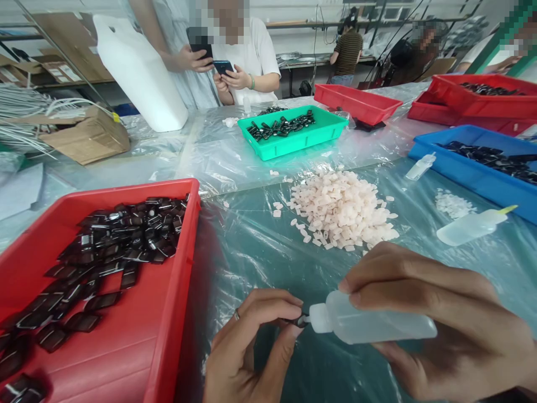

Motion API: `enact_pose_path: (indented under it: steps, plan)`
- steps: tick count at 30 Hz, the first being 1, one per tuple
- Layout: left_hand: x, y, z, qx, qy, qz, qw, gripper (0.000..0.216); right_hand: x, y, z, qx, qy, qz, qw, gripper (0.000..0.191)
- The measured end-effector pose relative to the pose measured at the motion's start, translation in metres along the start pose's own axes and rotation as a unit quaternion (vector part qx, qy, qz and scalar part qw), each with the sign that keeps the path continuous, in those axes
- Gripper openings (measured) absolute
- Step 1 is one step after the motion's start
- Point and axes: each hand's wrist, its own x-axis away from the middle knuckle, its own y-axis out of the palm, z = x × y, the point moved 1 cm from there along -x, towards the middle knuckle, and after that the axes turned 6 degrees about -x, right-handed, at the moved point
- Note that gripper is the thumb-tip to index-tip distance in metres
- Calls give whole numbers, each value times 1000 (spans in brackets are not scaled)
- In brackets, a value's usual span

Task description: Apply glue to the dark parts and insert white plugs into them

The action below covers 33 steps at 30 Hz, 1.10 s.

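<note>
My left hand pinches a small black plastic piece between thumb and fingertips, which cover most of it. In my right hand is a translucent squeeze bottle, tipped onto its side with its nozzle pointing left. The nozzle tip meets the black piece, or comes very close to it; I cannot tell if they touch. Beyond both hands lies a heap of small pale plastic pieces, with a few strays around it. To the left, a red tray holds many glossy black pieces.
A green tray of black parts stands farther back. At right are a blue tray, a lying bottle with a yellow tip and a smaller bottle. A large white jug stands back left. Two people hold phones across the table.
</note>
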Motion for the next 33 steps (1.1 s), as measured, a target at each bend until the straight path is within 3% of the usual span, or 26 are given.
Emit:
enact_pose_path:
  steps: [16, 21, 33]
  plan:
    - [-4, -6, -3, -26, 17, -34, 999, 31, 9, 3, -3, 34, -20, 12, 999, 54]
    - [-3, -3, -1, -7, 7, -18, 1000, 31, 13, 3, -3, 52, -25, -5, 998, 57]
    - [-2, -3, -3, -12, 8, -27, 1000, 33, 13, 0, -5, 69, -25, -3, 997, 42]
